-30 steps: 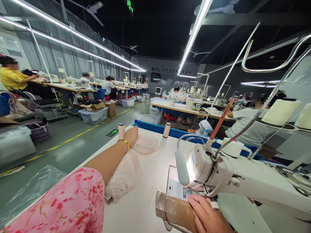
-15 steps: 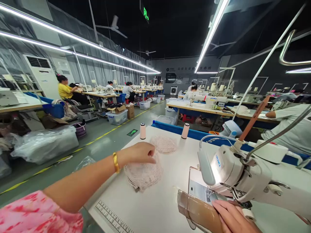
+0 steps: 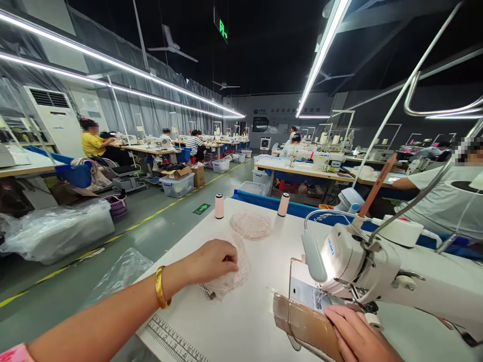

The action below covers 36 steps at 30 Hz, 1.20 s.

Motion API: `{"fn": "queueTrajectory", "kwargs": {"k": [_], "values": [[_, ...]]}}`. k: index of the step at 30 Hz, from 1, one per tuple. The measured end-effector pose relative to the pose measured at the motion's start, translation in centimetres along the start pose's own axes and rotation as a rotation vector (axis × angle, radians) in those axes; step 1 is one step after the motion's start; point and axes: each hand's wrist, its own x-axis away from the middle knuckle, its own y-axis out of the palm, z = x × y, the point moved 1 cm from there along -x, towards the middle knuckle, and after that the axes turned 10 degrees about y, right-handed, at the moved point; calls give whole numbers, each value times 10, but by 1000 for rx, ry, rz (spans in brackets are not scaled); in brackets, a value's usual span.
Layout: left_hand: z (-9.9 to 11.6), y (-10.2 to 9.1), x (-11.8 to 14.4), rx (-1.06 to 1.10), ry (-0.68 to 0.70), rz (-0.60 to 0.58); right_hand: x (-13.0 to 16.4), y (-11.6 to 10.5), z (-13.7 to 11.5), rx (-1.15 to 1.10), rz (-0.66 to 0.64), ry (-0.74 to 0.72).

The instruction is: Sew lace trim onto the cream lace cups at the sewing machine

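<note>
Big workshop, white table (image 3: 241, 322). Left hand (image 3: 211, 261) gripped lace (image 3: 230, 276); right hand (image 3: 358, 339) lay flat on tan fabric (image 3: 305, 327).

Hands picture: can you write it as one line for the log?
left hand: on lace | right hand: on tan fabric by sewing machine | table: two spools at back

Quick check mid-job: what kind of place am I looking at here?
Most likely a garment sewing factory floor. A white industrial sewing machine stands on the white worktable, the left hand rests on a pale pink lace fabric piece, and rows of similar sewing stations with seated workers run under long strip lights.
</note>
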Motion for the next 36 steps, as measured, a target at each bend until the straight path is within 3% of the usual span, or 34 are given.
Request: {"fn": "queueTrajectory", "kwargs": {"k": [4, 7, 11, 16, 20, 24, 27, 30, 36], "values": [[47, 26, -19, 338, 170, -154, -3, -16, -18, -78, -76, 206], [62, 39, -41, 314, 248, -69, -10, -31, -33, -201, -166, 408], [53, 60, -69, 35, 258, -84, -22, -43, -44, -367, -234, 526], [50, 91, -79, -75, 261, -221, -27, -43, -53, -449, -286, 458], [63, 107, -77, 72, 340, -236, -27, -41, -57, -552, -282, 465], [65, 115, -79, 440, 249, -211, -33, -46, -57, -728, -344, 704], [61, 119, -82, 606, 168, -272, -38, -53, -55, -870, -387, 872], [60, 122, -81, 605, 163, -294, -42, -56, -54, -918, -399, 917], [69, 127, -73, 572, 199, -158, -38, -51, -57, -835, -355, 907]]}}
